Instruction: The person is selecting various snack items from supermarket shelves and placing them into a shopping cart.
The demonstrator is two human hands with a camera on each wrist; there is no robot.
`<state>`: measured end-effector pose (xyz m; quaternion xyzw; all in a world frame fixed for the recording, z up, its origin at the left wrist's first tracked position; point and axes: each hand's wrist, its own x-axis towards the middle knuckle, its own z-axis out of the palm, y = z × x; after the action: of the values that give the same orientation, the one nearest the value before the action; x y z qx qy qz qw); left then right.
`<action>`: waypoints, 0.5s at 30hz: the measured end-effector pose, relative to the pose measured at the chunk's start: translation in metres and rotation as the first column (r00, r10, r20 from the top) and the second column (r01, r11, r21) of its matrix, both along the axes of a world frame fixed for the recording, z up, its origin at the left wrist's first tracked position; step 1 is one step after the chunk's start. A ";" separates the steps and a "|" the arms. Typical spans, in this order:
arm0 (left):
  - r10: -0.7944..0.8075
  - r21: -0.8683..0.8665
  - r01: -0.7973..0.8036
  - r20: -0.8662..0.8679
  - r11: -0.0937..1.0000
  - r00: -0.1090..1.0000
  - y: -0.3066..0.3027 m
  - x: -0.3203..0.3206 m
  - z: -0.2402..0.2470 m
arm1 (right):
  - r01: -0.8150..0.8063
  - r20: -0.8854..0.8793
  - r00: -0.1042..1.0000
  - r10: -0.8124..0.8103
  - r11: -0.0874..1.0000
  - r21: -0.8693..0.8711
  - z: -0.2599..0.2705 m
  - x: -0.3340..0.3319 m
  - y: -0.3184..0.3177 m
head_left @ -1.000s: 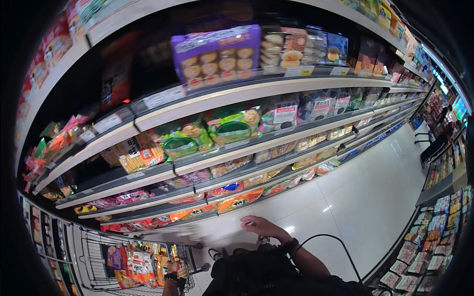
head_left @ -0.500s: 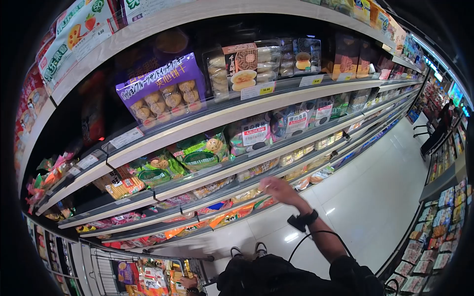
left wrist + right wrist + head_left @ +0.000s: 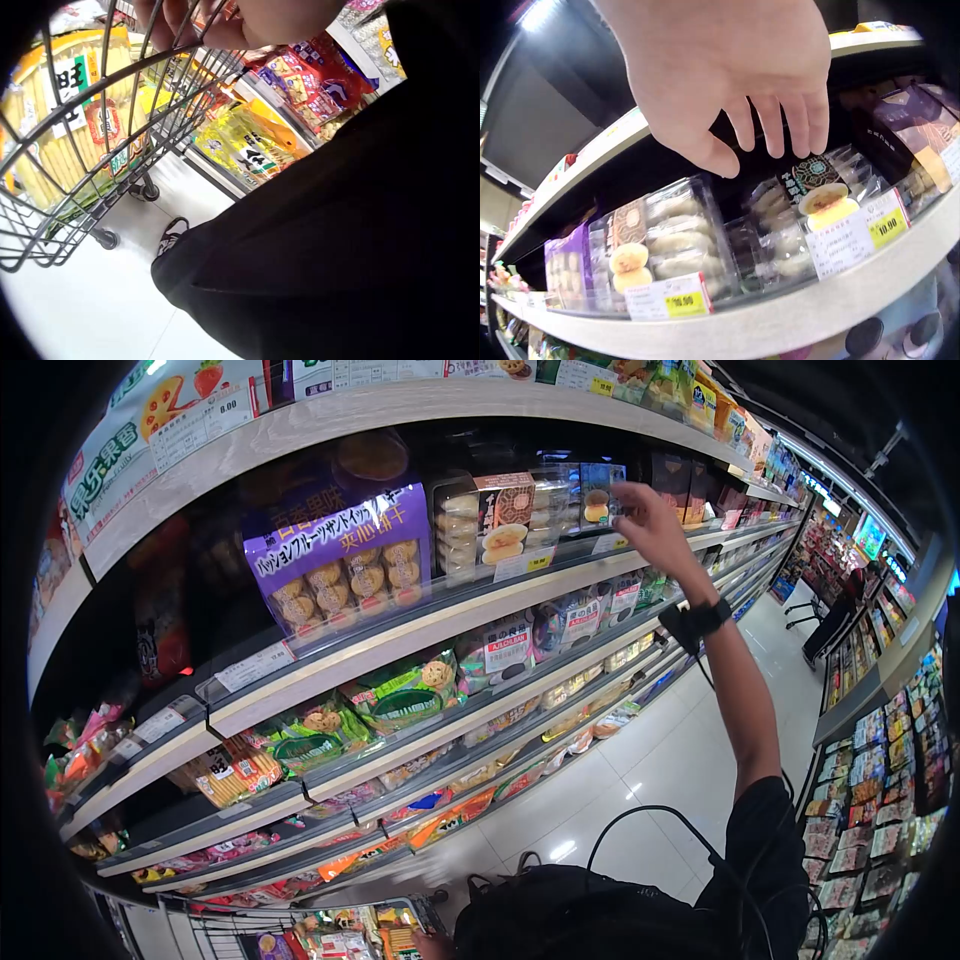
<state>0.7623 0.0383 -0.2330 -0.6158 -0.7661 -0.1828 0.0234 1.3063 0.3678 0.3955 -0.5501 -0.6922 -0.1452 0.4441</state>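
Note:
My right hand (image 3: 640, 520) is raised to the upper shelf with its fingers loosely spread and nothing in it. It hovers just in front of clear plastic boxes of pastries (image 3: 597, 495). In the right wrist view the right hand (image 3: 735, 75) hangs above one pastry box with a dark label (image 3: 810, 202), not touching it. Yellow price tags (image 3: 889, 225) line the shelf edge below. My left hand (image 3: 232, 22) curls over the top wire of the shopping cart (image 3: 90, 150), which holds several snack packs. The left hand (image 3: 432, 942) shows only at the bottom edge of the head view.
A purple biscuit pack (image 3: 345, 565) stands left of the pastry boxes. Green packs (image 3: 400, 695) fill the shelf below, with more shelves under that. The white tiled aisle floor (image 3: 680, 750) runs on to the right, with another product rack (image 3: 880, 760) opposite.
My right hand has risen from waist height, past the middle shelves, up to the pastry boxes on the upper shelf. The view has tilted upward and the cart has slid to the bottom edge.

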 end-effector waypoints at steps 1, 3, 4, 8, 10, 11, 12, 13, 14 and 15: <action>-0.002 0.007 0.002 -0.002 1.000 1.000 0.009 -0.007 -0.009 | -0.009 0.011 1.000 0.008 0.998 0.056 0.007 0.004 0.009; 0.009 -0.092 -0.011 -0.020 0.996 1.000 0.010 -0.005 -0.034 | 0.080 0.124 0.989 -0.083 0.996 0.034 0.025 0.005 0.015; 0.016 -0.143 -0.020 -0.029 0.990 0.999 0.010 -0.002 -0.050 | 0.164 0.237 0.958 -0.162 0.986 0.011 0.034 0.004 0.018; 0.061 -0.346 -0.088 -0.087 0.934 0.994 0.008 0.012 -0.096 | 0.359 0.340 0.905 -0.254 0.886 -0.293 0.058 0.004 0.034; 0.361 -0.344 -0.372 -0.098 0.862 0.927 0.017 0.034 -0.099 | 0.359 0.338 0.913 -0.228 0.841 -0.404 0.071 0.001 0.039; 0.620 -0.348 -0.615 -0.110 0.708 0.777 0.022 0.043 -0.098 | 0.361 0.336 0.920 -0.205 0.776 -0.518 0.075 0.002 0.043; 0.629 -0.340 -0.624 -0.110 0.704 0.770 0.028 0.048 -0.061 | 0.328 0.286 0.938 -0.197 0.773 -0.543 0.076 0.006 0.046; 0.454 -0.393 -0.406 0.031 0.825 0.891 0.034 0.053 0.005 | 0.317 0.278 0.942 -0.189 0.778 -0.543 0.076 0.016 0.056; 0.254 -0.409 -0.163 0.177 0.898 0.951 0.038 0.057 0.042 | 0.294 0.296 0.944 -0.147 0.780 -0.552 0.076 0.028 0.068; 0.261 -0.407 -0.175 0.167 0.897 0.951 0.037 0.055 0.028 | 0.272 0.311 0.945 -0.105 0.780 -0.563 0.074 0.040 0.077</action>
<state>0.8174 0.0749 -0.2049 -0.4943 -0.8493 -0.0901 -0.1621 1.3462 0.4448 0.4693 -0.7047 -0.6956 -0.0349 0.1351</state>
